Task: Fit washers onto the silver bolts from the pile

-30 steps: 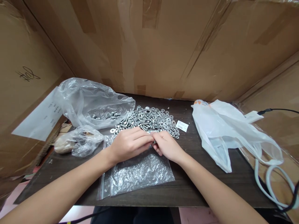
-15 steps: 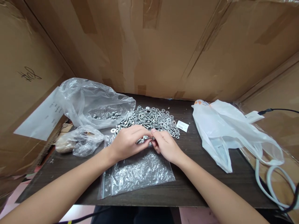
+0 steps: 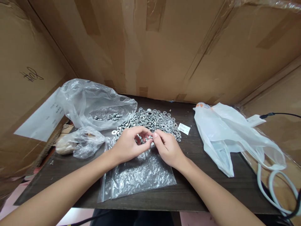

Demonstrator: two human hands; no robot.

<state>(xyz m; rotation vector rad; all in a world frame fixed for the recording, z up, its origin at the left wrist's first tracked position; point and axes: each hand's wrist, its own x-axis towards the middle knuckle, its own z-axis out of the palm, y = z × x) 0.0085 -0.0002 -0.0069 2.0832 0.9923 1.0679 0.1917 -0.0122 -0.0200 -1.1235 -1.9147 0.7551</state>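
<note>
Cardboard [image 3: 178,47] rises behind your dark surface [image 3: 188,191] and along both sides. At your right sprawls a white bag [image 3: 216,125], partly over the surface's edge. Toward the far left slumps a clear bag [image 3: 82,108], with bolts visible inside. Nearest you lies a flat bag [image 3: 143,180], partly covered by your hands. Just beyond them spreads the pile [image 3: 150,118] of bolts and washers. At the left, a printed sheet [image 3: 39,121] reaches the clear bag, and a small bag [image 3: 88,150] holding something brownish sits in front. Your left hand [image 3: 125,144] is arched, its thumb and forefinger narrowed on a metal piece [image 3: 150,137]; your right hand [image 3: 169,149] is curled, pinching that piece from the other side. Right of the pile rests a label [image 3: 183,128]. The metal piece sits where your fingertips meet, too small to identify.
</note>
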